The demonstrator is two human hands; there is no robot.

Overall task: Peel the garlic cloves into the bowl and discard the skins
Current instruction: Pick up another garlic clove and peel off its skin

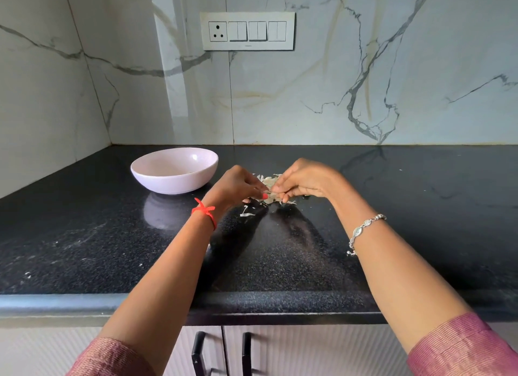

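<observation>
A pale pink bowl (174, 169) stands on the black counter at the back left; its inside looks empty from here. To its right lies a small heap of papery garlic skins (269, 181). Both hands meet just above that heap. My left hand (236, 186) and my right hand (302, 180) have their fingertips curled together, pinching a small pale piece between them, seemingly a garlic clove, mostly hidden by the fingers. A loose strip of skin (246, 213) lies in front of the left hand.
The black granite counter (84, 249) runs to a marble wall behind and on the left. A switch panel (248, 31) is on the back wall. Cabinet doors with black handles (197, 350) sit below the counter's front edge.
</observation>
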